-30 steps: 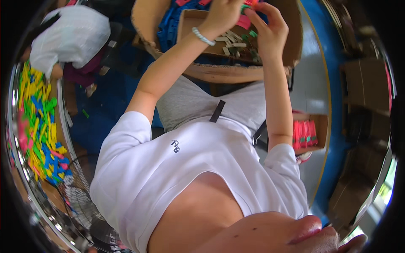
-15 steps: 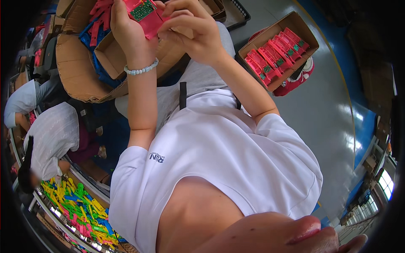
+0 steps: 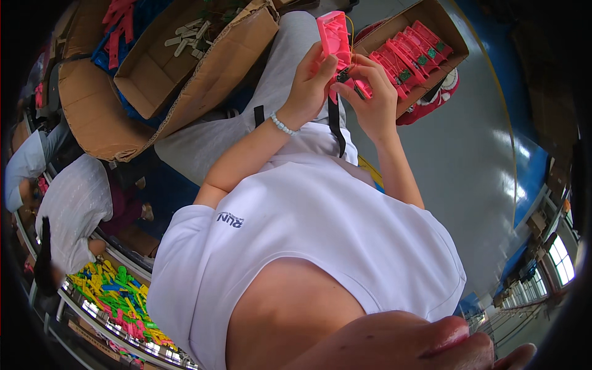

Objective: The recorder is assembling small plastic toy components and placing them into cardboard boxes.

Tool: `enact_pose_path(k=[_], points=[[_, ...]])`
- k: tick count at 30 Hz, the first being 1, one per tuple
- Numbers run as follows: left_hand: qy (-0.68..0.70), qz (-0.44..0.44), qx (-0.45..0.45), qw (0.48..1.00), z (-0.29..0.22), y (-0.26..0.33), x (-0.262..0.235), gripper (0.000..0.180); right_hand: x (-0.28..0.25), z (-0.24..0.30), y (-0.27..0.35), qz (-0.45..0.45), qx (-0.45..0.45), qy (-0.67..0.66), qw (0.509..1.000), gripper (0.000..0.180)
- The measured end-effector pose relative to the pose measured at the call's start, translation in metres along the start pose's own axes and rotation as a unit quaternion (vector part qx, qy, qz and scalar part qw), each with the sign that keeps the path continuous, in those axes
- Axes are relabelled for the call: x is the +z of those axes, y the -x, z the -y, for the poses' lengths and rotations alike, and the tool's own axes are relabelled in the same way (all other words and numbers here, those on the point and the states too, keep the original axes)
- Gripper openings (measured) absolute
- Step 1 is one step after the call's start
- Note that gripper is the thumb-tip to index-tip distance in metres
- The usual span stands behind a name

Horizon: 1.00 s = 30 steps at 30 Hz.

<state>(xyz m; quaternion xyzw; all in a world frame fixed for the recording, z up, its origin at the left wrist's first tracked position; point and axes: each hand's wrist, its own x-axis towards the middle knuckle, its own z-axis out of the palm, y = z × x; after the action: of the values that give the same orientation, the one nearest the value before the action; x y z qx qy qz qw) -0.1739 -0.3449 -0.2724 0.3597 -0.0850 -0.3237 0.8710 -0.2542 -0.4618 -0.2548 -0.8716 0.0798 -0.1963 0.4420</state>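
A pink plastic housing [image 3: 333, 38] is gripped between both hands, above my lap and beside the right-hand carton. My left hand [image 3: 313, 83] is closed round its left side, with the thumb lying on top. From the right, the bent fingers and thumb of my right hand [image 3: 374, 89] grip its lower part. Between the hands there is a small dark part, mostly covered by fingers. A thin yellowish wire [image 3: 352, 28] loops out from the housing. Close to my right hand, the cardboard carton [image 3: 459, 52] holds a row of several pink housings [image 3: 412, 54] with green circuit boards.
Left of my legs stands a large open carton [image 3: 92, 117] with a smaller box [image 3: 139, 92] inside it, holding white pieces [image 3: 185, 37]. Pink parts [image 3: 120, 28] lie beside that box. A co-worker [image 3: 77, 209] bends near a bin of colourful plastic parts [image 3: 120, 296].
Both hands have moved right with the pink housing, from over the large left carton to beside the right-hand carton. The white pieces in the smaller box now show.
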Motion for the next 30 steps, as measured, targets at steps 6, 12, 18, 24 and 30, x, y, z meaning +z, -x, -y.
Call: enact_pose_path(k=[6, 12, 18, 24, 30], points=[[-0.053, 0.017, -0.016, 0.998, 0.030, -0.019, -0.016, 0.044, -0.009, -0.022, 0.009, 0.014, 0.147, -0.059, 0.987, 0.038], [-0.145, -0.001, -0.047, 0.988, 0.036, -0.025, -0.030, 0.048, -0.106, -0.139, -0.059, -0.080, 0.111, 0.307, 0.942, 0.025], [-0.150, -0.009, -0.084, 0.985, 0.022, -0.004, -0.060, 0.037, -0.182, -0.307, -0.130, 0.036, -0.036, 0.457, 0.888, 0.015], [-0.147, -0.057, -0.096, 0.983, 0.008, 0.018, -0.075, 0.033, -0.169, -0.323, -0.135, 0.170, 0.097, 0.622, 0.758, 0.018], [-0.150, -0.065, -0.081, 0.983, 0.001, 0.016, -0.086, 0.030, -0.150, -0.282, -0.123, 0.126, -0.004, 0.535, 0.835, 0.024]])
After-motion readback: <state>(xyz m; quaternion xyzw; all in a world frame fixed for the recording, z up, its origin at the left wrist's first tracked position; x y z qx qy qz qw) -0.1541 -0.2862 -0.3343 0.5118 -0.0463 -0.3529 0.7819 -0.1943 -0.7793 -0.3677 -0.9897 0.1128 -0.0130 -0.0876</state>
